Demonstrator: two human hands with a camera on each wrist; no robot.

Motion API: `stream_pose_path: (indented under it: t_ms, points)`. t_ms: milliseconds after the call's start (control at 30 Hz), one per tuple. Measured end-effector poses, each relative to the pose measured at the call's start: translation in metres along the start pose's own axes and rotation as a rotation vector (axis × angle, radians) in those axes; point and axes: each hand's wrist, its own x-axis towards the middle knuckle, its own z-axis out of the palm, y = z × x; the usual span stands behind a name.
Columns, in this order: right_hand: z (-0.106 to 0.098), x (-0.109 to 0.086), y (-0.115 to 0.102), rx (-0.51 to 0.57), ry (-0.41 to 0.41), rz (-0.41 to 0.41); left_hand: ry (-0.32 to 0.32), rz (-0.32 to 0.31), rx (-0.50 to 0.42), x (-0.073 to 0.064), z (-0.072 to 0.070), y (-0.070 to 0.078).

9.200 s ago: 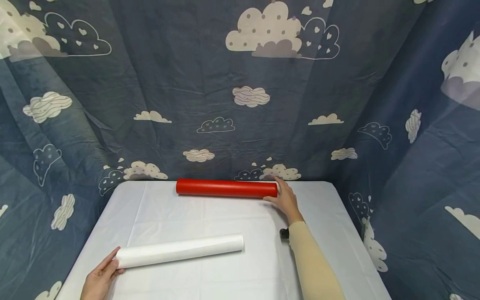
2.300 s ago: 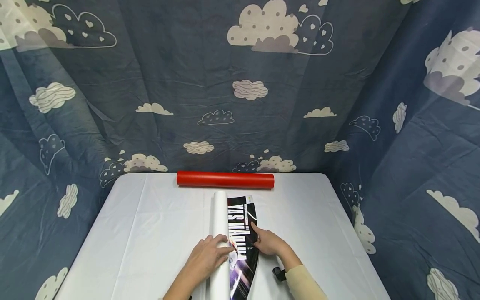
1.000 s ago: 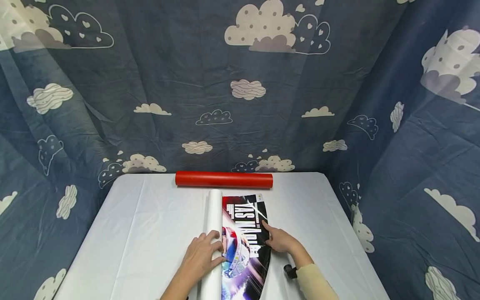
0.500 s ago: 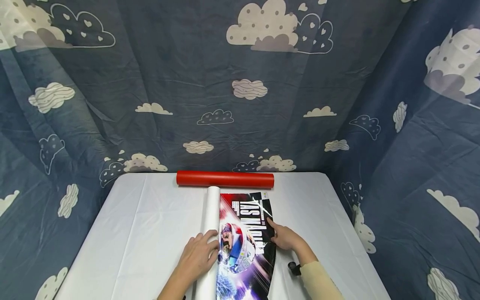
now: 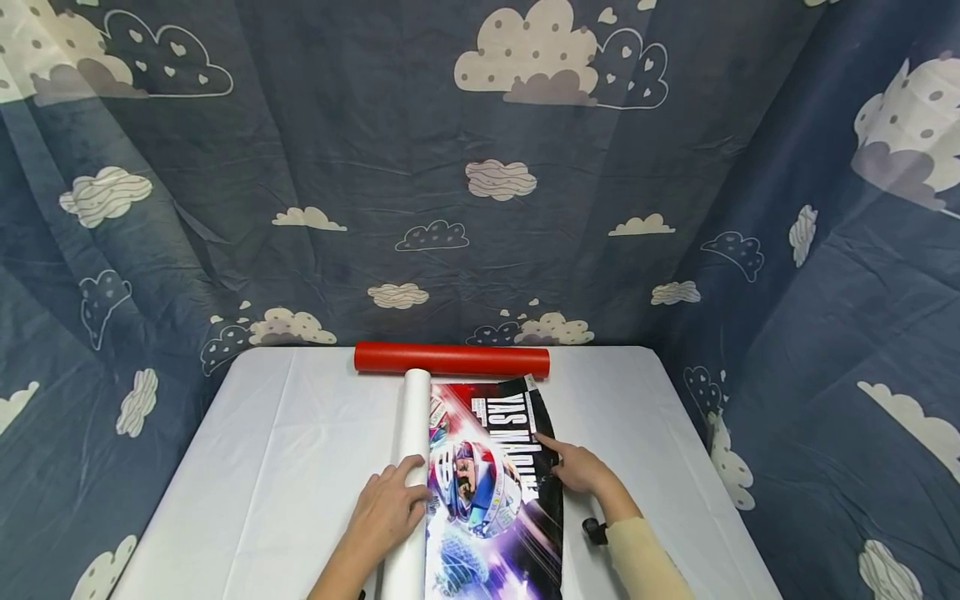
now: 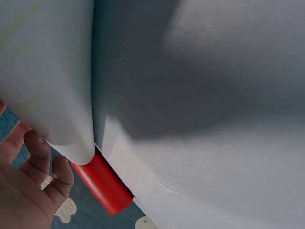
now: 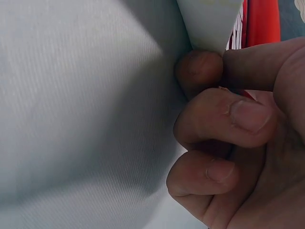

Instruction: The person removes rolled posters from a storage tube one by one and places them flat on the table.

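A glossy poster (image 5: pixel 480 500) with a racing helmet, white lettering and red and purple streaks lies partly unrolled on the white table. Its left part is still a white roll (image 5: pixel 414 417), running front to back. My left hand (image 5: pixel 382 512) rests on that roll, index finger and thumb laid across its top; in the left wrist view its other fingers (image 6: pixel 61 176) hang loosely bent beside it. My right hand (image 5: pixel 585 475) pinches the poster's dark right edge, index finger on top. In the right wrist view the remaining fingers (image 7: pixel 224 117) curl below the edge.
A red tube (image 5: pixel 450 359) lies crosswise along the back edge of the white-covered table (image 5: pixel 300 450), just behind the poster roll. A dark blue curtain (image 5: pixel 337 167) with cloud prints hangs behind and on both sides.
My right hand has drawn the poster's edge to the right, while the left hand and roll have shifted left. More of the printed picture shows now. The red tube stays put.
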Motion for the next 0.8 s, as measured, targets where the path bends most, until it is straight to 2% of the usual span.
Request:
stream_pose_path:
  t_ms: [467,800]
  points:
    - [-0.007,0.003,0.004,0.008,-0.007,0.003,-0.048,-0.094,-0.052,0.000,0.000,-0.007]
    - [-0.011,0.004,0.013,-0.007,-0.008,0.001,0.020,-0.062,0.002,-0.003,0.000,-0.017]
